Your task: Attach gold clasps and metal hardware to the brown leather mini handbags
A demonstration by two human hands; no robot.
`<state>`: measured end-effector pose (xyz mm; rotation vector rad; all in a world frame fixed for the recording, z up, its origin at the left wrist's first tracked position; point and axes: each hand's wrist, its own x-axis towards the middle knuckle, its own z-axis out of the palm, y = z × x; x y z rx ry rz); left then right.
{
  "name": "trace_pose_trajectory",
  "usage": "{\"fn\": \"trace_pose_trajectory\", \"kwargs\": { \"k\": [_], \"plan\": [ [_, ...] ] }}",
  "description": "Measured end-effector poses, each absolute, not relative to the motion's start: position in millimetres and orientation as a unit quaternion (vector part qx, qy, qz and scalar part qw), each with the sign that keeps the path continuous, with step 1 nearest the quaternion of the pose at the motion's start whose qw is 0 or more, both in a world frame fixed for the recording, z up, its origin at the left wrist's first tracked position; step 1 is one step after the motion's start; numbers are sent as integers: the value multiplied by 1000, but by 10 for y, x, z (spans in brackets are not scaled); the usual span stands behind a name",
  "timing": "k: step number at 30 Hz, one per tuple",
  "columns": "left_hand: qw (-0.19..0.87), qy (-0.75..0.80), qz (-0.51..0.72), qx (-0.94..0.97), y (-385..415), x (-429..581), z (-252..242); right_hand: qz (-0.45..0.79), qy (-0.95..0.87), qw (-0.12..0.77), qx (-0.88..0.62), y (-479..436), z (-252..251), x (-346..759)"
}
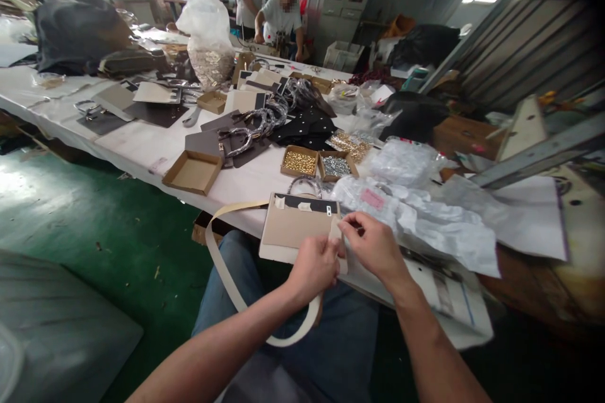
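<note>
A beige bag panel (288, 227) with a dark band along its far edge lies at the table's front edge. Pieces of pale tape and a small metal fitting (329, 210) sit on that band. From behind the panel's left side a long cream strip of tape (222, 264) loops down over my lap and up to my left hand (316, 267). My left hand is closed around the strip at the panel's near right corner. Just to the right, my right hand (375, 245) pinches at the strip's short upper end with thumb and forefinger. A wrapped handle (305, 184) shows behind the panel.
Small boxes of gold rivets (300, 162) and silver rivets (336, 166) stand beyond the panel. An open cardboard box (193, 173) is at the left edge. Plastic bags (401, 160) crowd the right. Farther back lie panels with wrapped handles (265, 116); co-workers (283, 16) are beyond.
</note>
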<state>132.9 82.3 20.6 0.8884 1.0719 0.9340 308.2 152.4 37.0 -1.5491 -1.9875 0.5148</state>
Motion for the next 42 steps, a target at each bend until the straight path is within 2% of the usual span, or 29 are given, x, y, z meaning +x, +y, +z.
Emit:
{"fn": "trace_pose_trajectory", "kwargs": {
  "k": [6,11,26,31,39,42],
  "plan": [
    [730,455,411,304,1052,1599,89,134,-785,225,-561,1989,301,3159],
    [711,468,442,283,1176,1660,-35,141,-816,227,-512,2293,140,3120],
    [724,480,432,242,1256,1697,-296,144,-815,238,-508,2444,-91,3103],
    [677,505,440,306,1238,1696,-306,144,-817,241,-504,2442,-101,3097],
    [649,521,433,347,1228,1662,-296,208,-749,256,-575,2516,-168,3154],
    [651,523,430,343,1235,1658,-310,239,-758,261,-548,2581,-156,3197]
  ]
}}
